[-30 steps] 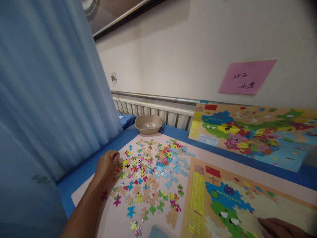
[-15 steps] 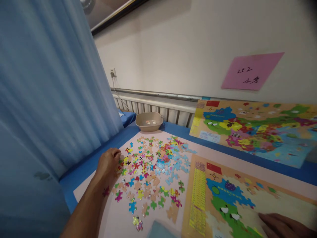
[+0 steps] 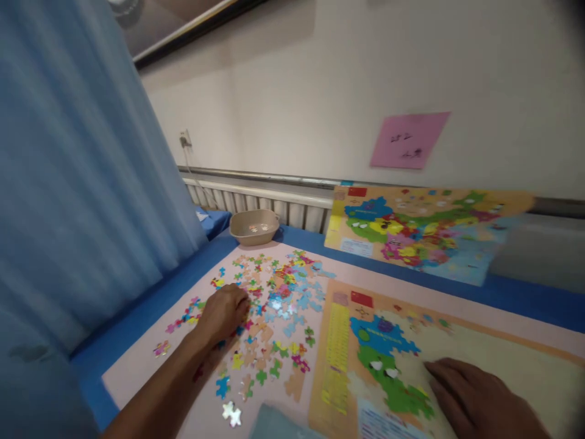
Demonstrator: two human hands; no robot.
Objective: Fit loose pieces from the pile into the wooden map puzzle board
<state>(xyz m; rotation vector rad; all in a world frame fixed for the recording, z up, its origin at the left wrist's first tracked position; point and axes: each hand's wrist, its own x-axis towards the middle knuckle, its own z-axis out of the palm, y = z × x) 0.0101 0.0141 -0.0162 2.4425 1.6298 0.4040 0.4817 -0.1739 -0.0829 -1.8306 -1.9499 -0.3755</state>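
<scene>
My left hand [image 3: 231, 310] is over the scattered jigsaw pieces [image 3: 262, 341], its fingers curled down among them. Whether a piece is in those fingers is hidden. The loose pieces are green, pink, yellow, blue and peach. On the right lies a partly filled map puzzle board [image 3: 336, 360], with blue and green areas joined at its left side and a bare pale middle. My right hand [image 3: 475, 396] rests low over that bare part, fingers stretched out and pointing left, with nothing visible in them.
A finished map picture [image 3: 411, 235] leans at the wall under a pink note [image 3: 410, 140]. A beige basket [image 3: 255, 228] holding a few pieces stands at the back. Blue curtain [image 3: 91, 152] hangs on the left. A grey-blue object [image 3: 278, 424] lies at the front edge.
My view has turned right. My left hand has moved right, further over the loose pieces, uncovering some on the left. My right hand shows more fully over the board.
</scene>
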